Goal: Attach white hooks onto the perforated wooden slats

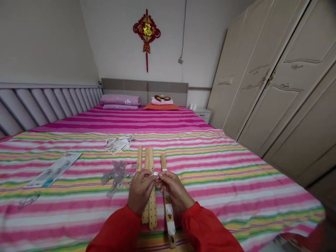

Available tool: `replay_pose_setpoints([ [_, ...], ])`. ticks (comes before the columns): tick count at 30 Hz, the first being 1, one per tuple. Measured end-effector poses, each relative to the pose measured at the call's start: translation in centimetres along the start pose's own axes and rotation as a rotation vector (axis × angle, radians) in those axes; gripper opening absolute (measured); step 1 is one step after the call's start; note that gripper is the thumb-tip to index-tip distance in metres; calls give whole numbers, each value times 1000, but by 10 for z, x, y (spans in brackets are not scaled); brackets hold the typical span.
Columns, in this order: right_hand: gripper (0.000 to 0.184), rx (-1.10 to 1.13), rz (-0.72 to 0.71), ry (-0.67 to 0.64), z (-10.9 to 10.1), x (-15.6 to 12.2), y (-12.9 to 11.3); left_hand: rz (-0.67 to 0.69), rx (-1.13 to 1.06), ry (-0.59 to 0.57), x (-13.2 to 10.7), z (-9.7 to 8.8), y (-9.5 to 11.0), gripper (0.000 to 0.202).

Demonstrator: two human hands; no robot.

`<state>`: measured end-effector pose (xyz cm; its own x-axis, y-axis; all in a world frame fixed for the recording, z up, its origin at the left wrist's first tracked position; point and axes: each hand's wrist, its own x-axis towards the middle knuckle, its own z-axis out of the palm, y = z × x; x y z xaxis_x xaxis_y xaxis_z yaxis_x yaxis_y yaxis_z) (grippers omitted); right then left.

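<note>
Both hands meet above the wooden strips, fingertips pinched at a small white piece (155,173), perhaps a card; its details are too small to make out. My left hand (140,189) grips its left side and my right hand (173,189) its right side. Under my right hand runs a narrow wooden strip (163,161) carrying several white pieces, one a white card (171,228) with something thin and dark on it. Two more wooden strips with rows of small holes, one of them a perforated strip (152,213), lie beneath my left hand, with a shorter-looking strip (139,154) beside them.
Small clear plastic bags (119,173) lie in a heap left of my hands. Behind them is a pile of cards and packets (118,144). Farther left are a long clear package (56,169) and a thin wire-like bundle (29,199). Everything rests on a striped bedspread (223,196).
</note>
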<state>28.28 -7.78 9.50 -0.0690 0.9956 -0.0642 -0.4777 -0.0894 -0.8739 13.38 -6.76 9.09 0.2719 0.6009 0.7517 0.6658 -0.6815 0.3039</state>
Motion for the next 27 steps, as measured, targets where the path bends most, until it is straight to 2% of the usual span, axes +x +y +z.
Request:
replay_pose_setpoints([
  [4,24,60,34,37,-5,-1,5,11,27,-45,-2,5,4,22],
  [8,22,32,40,66,-15,3,9,73,-90,-153,0,8,4,22],
  [10,24,-25,33,76,-20,4,7,43,-170,-198,4,7,5,21],
  [14,27,-276,35,-6,-27,4,-3,-194,-360,-221,14,6,1,21],
  [18,28,-404,5,-120,-29,5,-8,-399,-512,-416,21,15,-10,24],
  [21,31,-396,-45,-100,-33,12,-6,-521,-675,-536,22,25,-15,29],
  [24,34,-369,-62,-71,-38,22,-3,-658,-845,-563,24,32,-16,40],
  [27,38,-313,-77,-7,-43,31,-1,-775,-904,-548,29,39,-16,44],
])
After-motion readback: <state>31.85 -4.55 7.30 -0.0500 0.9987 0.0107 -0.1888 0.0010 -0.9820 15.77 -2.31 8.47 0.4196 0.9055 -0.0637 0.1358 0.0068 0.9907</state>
